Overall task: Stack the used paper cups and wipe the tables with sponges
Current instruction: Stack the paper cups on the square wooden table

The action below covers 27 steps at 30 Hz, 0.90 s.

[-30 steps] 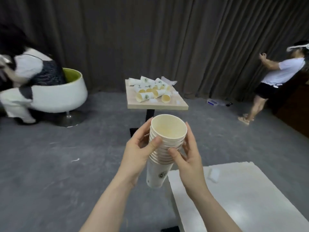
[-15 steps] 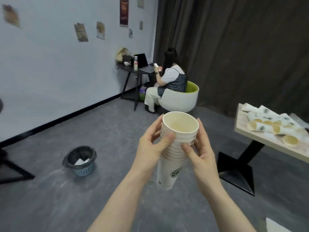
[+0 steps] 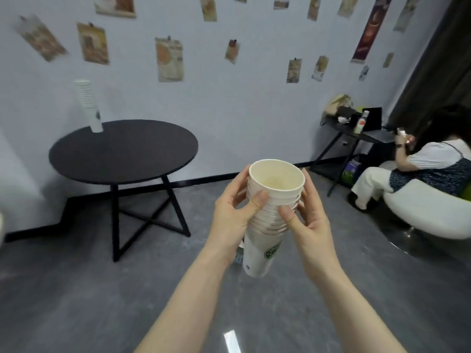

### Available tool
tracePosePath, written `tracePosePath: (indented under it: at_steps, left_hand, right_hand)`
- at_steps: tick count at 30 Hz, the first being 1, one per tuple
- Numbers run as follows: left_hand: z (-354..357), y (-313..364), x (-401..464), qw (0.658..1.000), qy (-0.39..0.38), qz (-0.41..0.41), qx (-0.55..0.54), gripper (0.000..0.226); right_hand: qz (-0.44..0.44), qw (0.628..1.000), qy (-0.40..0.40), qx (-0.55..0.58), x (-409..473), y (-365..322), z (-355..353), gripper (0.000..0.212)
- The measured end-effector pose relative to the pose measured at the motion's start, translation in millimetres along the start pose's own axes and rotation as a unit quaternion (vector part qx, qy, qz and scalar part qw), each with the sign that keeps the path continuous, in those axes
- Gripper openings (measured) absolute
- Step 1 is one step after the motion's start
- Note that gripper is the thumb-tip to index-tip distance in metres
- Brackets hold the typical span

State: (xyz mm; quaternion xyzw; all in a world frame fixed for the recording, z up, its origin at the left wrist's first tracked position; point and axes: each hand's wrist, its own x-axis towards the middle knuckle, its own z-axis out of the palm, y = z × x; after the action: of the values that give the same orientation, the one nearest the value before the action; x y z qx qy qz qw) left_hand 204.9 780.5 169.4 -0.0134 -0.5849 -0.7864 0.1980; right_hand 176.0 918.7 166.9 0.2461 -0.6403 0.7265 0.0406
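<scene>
Both hands, left hand [image 3: 235, 215] and right hand [image 3: 309, 220], grip clasped round tall nested stack of white paper cups [image 3: 270, 217], steadying carry. Likely bound for round black counter [image 3: 122, 149], beside second white cup stack [image 3: 88, 105].

Both hands are covering the sides of the held cup stack [image 3: 267, 217], and it is hiding most of a small basket-like thing [image 3: 238, 258] on the floor. The seated person [image 3: 423, 166] is running off the right edge. The wall pictures [image 3: 169, 59] are blurring beyond reading.
</scene>
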Motion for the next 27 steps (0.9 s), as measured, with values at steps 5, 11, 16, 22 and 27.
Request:
tracePosePath:
  at_steps: [5,11,16,22,27]
  left_hand:
    - [-80.1,18.0,38.7,0.998,0.042,0.022,0.040,0.060]
    - [-150.7,16.1,91.6,0.992,0.090,0.049,0.074,0.060]
    - [-199.1,3.7,150.8,0.985,0.139,0.053,0.083,0.057]
    - [-238.6,-2.4,240.1,0.975,0.200,0.046,0.086,0.055]
    - [-272.5,-5.7,302.9,0.962,0.259,0.032,0.078,0.056]
  right_hand:
    - [0.012,0.998,-0.043,0.047,46.0,28.8,82.3,0.067]
    - [0.020,0.993,-0.104,0.061,111.3,71.4,146.2,0.065]
    - [0.024,0.985,-0.152,0.073,178.2,120.1,190.0,0.067]
    - [0.037,0.970,-0.222,0.089,281.2,169.9,228.4,0.068]
    - [0.040,0.953,-0.283,0.099,356.8,205.5,264.7,0.068]
